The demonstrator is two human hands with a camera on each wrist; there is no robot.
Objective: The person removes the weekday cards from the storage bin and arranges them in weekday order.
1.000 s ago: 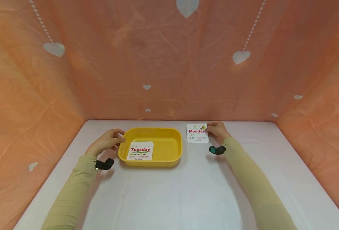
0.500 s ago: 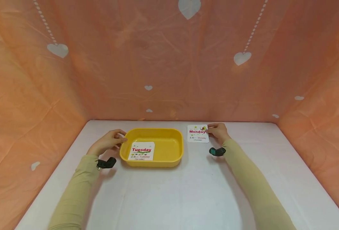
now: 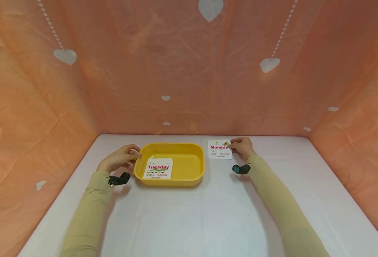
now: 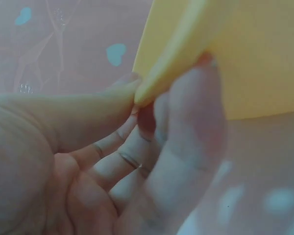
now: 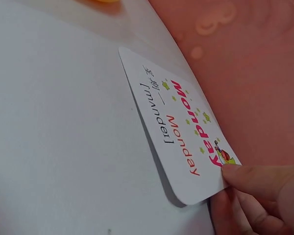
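A yellow plastic tray stands toward the back of the table. My left hand pinches its left rim; in the left wrist view the thumb lies on one side of the yellow edge and the fingers on the other. Inside the tray at the left lies a white "Tuesday" card, face up. Right of the tray, my right hand holds a white "Monday" card by its right edge. The right wrist view shows the thumb on top of that card, with fingers beneath.
A white-covered table spreads beneath the tray and hands. Orange-pink cloth with heart prints hangs behind and at both sides, meeting the table's back edge. A dark wrist device sits on the left wrist and another wrist device on the right.
The view has shifted slightly since a second ago. Both hands keep their holds on the tray rim and the "Monday" card, with hardly any movement.
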